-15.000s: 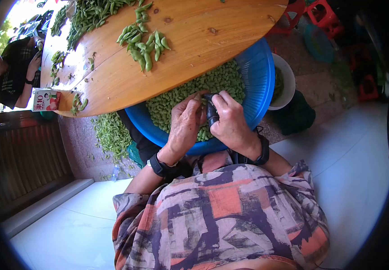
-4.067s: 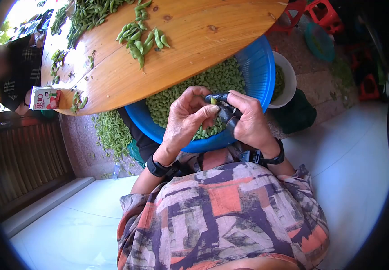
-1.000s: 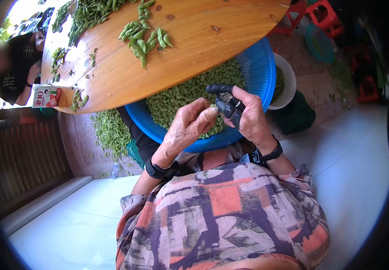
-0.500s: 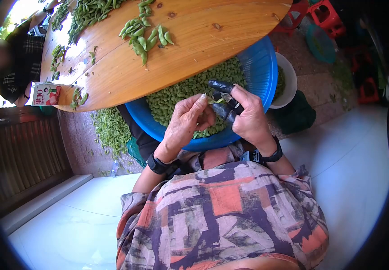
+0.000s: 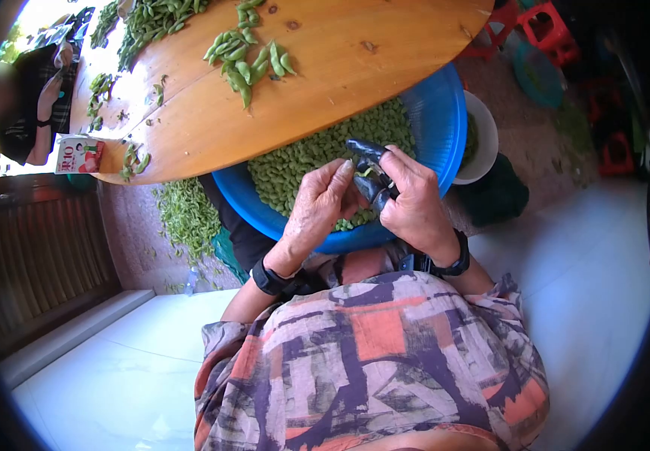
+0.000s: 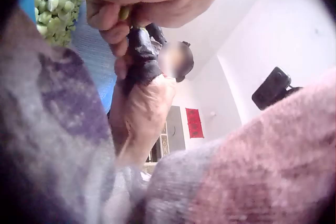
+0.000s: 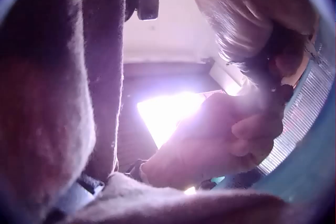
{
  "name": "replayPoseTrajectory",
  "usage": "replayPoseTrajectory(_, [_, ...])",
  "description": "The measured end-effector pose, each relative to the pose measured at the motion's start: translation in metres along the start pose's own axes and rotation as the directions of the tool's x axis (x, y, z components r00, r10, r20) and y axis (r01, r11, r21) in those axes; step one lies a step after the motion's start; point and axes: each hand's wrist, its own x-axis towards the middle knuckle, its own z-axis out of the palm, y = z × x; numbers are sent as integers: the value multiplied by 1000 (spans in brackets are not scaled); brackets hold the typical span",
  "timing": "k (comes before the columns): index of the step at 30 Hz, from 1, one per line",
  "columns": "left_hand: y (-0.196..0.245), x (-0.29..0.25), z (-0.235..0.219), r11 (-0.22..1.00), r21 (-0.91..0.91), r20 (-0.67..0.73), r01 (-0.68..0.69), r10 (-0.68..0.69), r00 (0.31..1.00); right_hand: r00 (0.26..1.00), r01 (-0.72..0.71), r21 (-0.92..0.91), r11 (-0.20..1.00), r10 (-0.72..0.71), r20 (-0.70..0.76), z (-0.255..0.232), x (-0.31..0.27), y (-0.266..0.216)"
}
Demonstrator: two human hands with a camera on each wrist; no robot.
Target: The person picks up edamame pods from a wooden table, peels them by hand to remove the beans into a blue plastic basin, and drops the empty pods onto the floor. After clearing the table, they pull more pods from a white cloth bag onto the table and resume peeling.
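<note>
Both bare hands at work over a wide, round, blue plastic basin (image 5: pixel 445 113), which is partly under the edge of a light-brown wooden tabletop (image 5: pixel 332 60). Left hand (image 5: pixel 316 201): grip pinched, thumb against fingers, on a small yellow-green piece (image 6: pixel 124 13); too small to tell whether bean or pod. Right hand (image 5: pixel 415 203): black coverings on thumb and fingers, grip closed about a thin green pod (image 5: pixel 369 174), just beside the left fingertips; whether both hands hold one and the same pod, cannot tell. The basin holds many loose, plump, pale-green beans (image 5: pixel 291 167), directly below the hands. A small group of whole green pods (image 5: pixel 244 71) lies on the tabletop near its edge; a larger heap of green pods (image 5: pixel 156 31) lies farther back. Pale-green husks (image 5: pixel 187 218) are piled on the floor, left of the basin. Step in hand, as judged: splitting a pod between the two grips. Next move would likely call for pressing the bean free above the basin, keeping the husk out.
</note>
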Motion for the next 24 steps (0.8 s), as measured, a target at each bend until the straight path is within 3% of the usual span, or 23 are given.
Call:
replayPoseTrajectory(9, [4, -3, 4, 996, 46, 14, -74, 73, 997, 1000, 20, 12, 1000, -20, 1, -1, 5, 1])
replayPoseTrajectory(11, [4, -4, 1, 997, 38, 40, -66, 64, 997, 998, 48, 3, 999, -48, 28, -5, 2, 5])
replayPoseTrajectory(13, [8, -6, 0, 997, -7, 83, 82, -81, 993, 991, 27, 1, 1000, -27, 128, -9, 1, 9])
replayPoseTrajectory(21, [-7, -1, -2, 996, 89, 75, -4, -2, 997, 994, -8, 9, 1000, 7, 111, -3, 6, 4])
replayPoseTrajectory(23, [-3, -3, -1, 996, 83, 62, 6, -12, 998, 992, -24, 9, 1000, 23, 121, -3, 8, 3])
replayPoseTrajectory(24, [0, -4, -1, 998, -33, 77, 61, -58, 995, 990, -31, 43, 999, 25, 136, -5, 9, 1])
